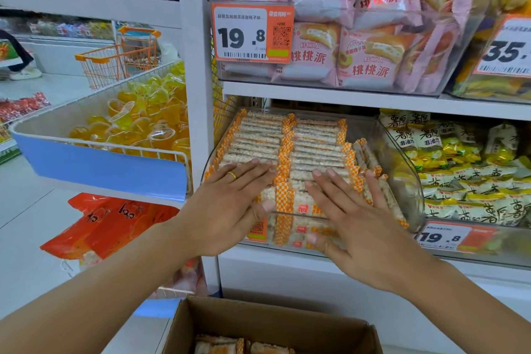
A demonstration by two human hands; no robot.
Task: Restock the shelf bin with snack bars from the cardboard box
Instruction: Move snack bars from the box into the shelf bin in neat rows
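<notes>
1. The clear shelf bin (402,152) is seen on the middle shelf, already packed with two neat rows of snack bars (258,141) lying flat, with a few more bars stood on edge along its right side.
2. The left hand (230,204) is laid flat on the front of the left row, fingers straight and spread; nothing is gripped. The thumb is hooked over the bin's front edge.
3. The right hand (353,218) is likewise laid flat on the right row, fingers extended, with nothing clamped. The two hands are held apart, one per row.
4. The cardboard box (275,322) is seen open below the shelf, with further bars visible at its bottom edge.
5. The bars are judged to be light, puffed-grain slabs: fairly stiff but brittle, so they could be cracked by a hard squeeze or by bending.
6. The glossy film wrappers are judged to be slippery, so a stack may slide apart if it is tilted.
7. It is suggested that several bars be taken at once from the box, held by the long flat faces with the orange checked end seals (283,198) left free, and pressed only lightly.
</notes>
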